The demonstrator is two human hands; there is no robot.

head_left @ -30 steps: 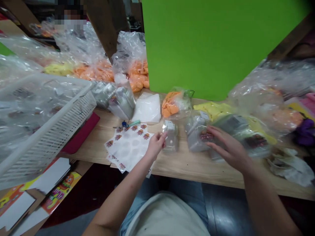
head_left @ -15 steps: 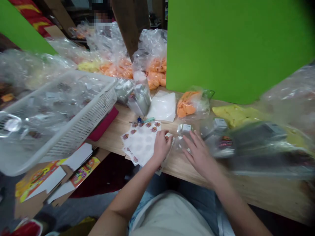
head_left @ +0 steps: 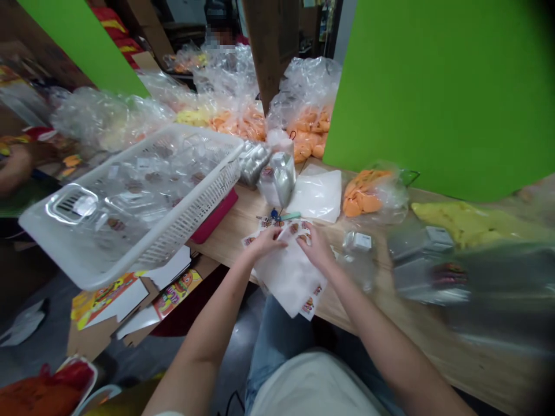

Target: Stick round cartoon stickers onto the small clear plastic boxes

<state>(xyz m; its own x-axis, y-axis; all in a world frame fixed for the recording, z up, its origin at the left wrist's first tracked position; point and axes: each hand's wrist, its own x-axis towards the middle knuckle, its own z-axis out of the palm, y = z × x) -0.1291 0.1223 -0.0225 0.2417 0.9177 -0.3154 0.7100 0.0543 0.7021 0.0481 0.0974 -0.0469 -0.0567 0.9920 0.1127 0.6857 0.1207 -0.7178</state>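
A white sticker sheet (head_left: pixel 291 276) with small printed stickers along its edges lies at the near edge of the wooden table (head_left: pixel 381 315). My left hand (head_left: pixel 265 242) rests on its upper left part, fingers curled down onto it. My right hand (head_left: pixel 315 247) presses on its upper right part, fingers bent at a sticker. A small clear plastic box (head_left: pixel 358 254) with a white label sits just right of my right hand, untouched.
A white plastic basket (head_left: pixel 173 225) full of clear packs overhangs the table on the left. Bags of orange pieces (head_left: pixel 309 134) and yellow pieces (head_left: pixel 459 215) stand against a green board (head_left: pixel 442 92). Printed cardboard (head_left: pixel 130 292) lies on the floor. Another person sits at the back.
My right hand left the packs on the right and came over to the sticker sheet. My left hand let go of the clear box and moved onto the sheet. The view swung left.
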